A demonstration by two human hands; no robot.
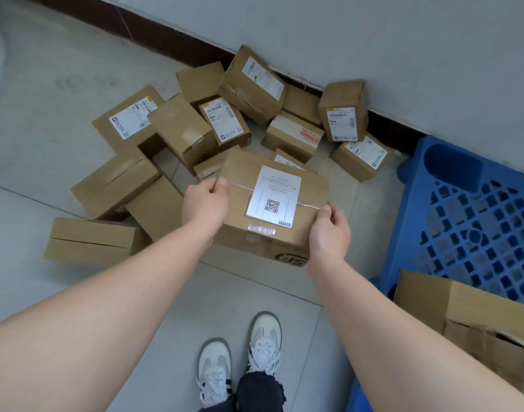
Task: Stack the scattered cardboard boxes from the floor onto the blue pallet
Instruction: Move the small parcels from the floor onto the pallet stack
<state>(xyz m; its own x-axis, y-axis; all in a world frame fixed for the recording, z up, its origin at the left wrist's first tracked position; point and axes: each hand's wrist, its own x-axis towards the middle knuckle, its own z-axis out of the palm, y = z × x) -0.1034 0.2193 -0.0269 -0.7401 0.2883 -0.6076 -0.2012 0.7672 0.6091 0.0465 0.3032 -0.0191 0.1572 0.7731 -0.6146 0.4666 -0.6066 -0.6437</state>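
I hold a brown cardboard box (248, 185) with a white QR-code label on top, above the floor in the middle of the view. My left hand (205, 205) grips its left side and my right hand (329, 230) grips its right near corner. Several more cardboard boxes (180, 129) lie scattered on the floor behind and to the left of it, some leaning on each other. The blue pallet (474, 221) with a grid top stands at the right. One cardboard box (462, 316) rests on its near part.
A grey wall (373, 40) with a dark skirting strip runs diagonally behind the boxes and the pallet. My two feet in white shoes (240, 361) stand on the pale tiled floor, just left of the pallet's near corner.
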